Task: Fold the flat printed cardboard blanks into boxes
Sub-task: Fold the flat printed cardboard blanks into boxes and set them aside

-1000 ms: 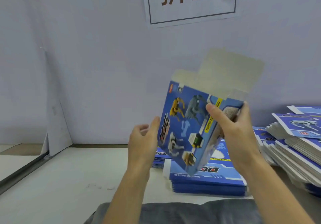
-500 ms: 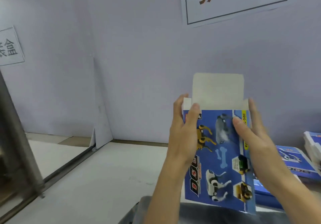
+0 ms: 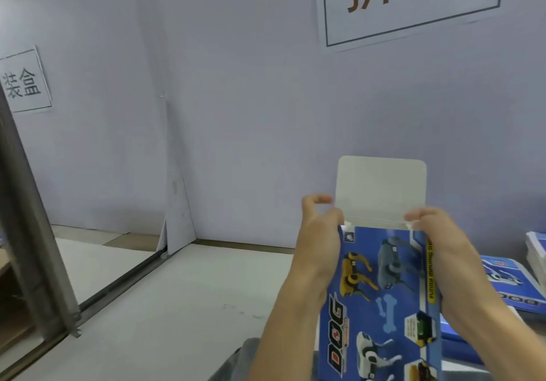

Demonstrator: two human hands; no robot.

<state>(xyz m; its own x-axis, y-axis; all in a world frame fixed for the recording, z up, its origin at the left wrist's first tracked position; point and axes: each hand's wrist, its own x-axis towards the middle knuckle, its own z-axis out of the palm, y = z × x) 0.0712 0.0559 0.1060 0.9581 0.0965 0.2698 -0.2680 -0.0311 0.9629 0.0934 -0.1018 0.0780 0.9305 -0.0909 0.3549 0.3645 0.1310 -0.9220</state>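
- Holding one blue printed box (image 3: 384,292) upright in front of me, above the white table (image 3: 177,306), with its dog-print face toward me.
- My left hand (image 3: 320,241) grasps the box's upper left edge, thumb on the front and fingers curled behind near the top corner.
- My right hand (image 3: 437,244) grasps the upper right edge; its fingertips (image 3: 413,218) sit at the base of the top flap.
- Progress, as I judge it: the blank appears already opened into a sleeve, since a side panel with yellow lettering shows on the right.
- The large white top flap (image 3: 381,188) stands straight up, unfolded; the top end is therefore not yet closed.
- The bottom end is out of frame; I cannot tell whether it is closed.
- Remaining on this piece: folding the small side tabs inward and tucking the top flap.
- Count: one box in hand.
- Count: flat blanks (image 3: 508,289) lie to my right on the table, in at least two piles; the number of sheets cannot be counted.
- Count: no finished box is visible.
- Count: two paper signs hang on the wall, a large sign (image 3: 410,2) above and a small sign (image 3: 25,82) at left.
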